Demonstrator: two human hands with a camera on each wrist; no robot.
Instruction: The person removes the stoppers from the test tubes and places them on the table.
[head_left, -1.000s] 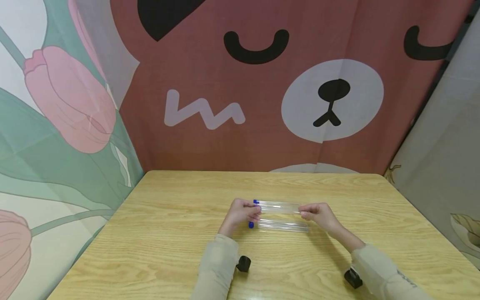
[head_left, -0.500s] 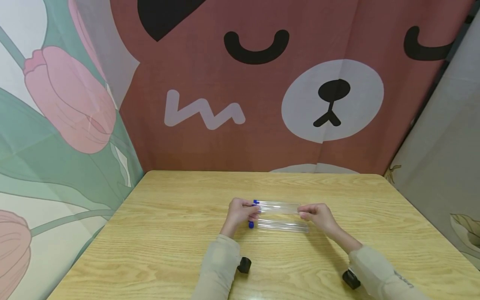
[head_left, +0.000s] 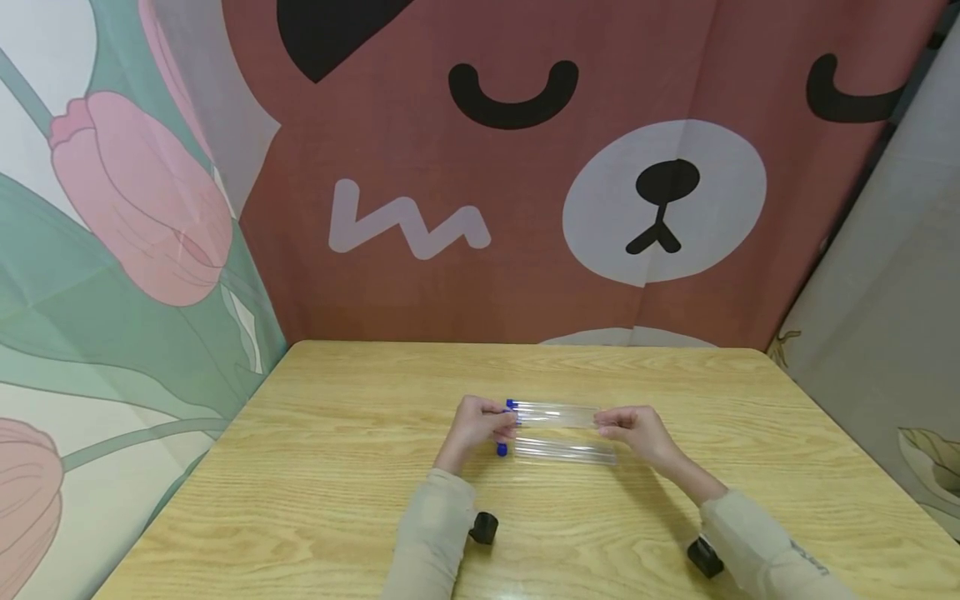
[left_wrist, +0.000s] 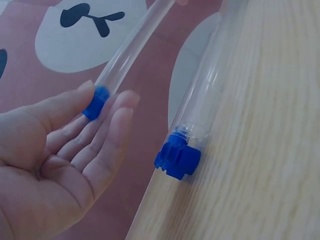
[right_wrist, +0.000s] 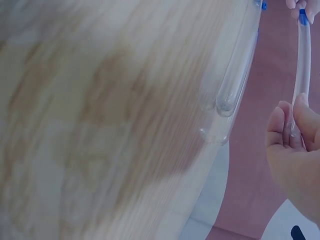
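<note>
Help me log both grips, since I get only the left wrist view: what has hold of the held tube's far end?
Observer: The right hand does; it pinches the clear end of the held tube between thumb and fingers.
Operator: And how do the rest end, past the top of my frame?
Observer: In the right wrist view, the other tubes come to clear, rounded ends.
Operator: Does any clothing reach that hand?
Observer: No. In the head view, the right sleeve stops short of it, leaving bare wrist between.
</note>
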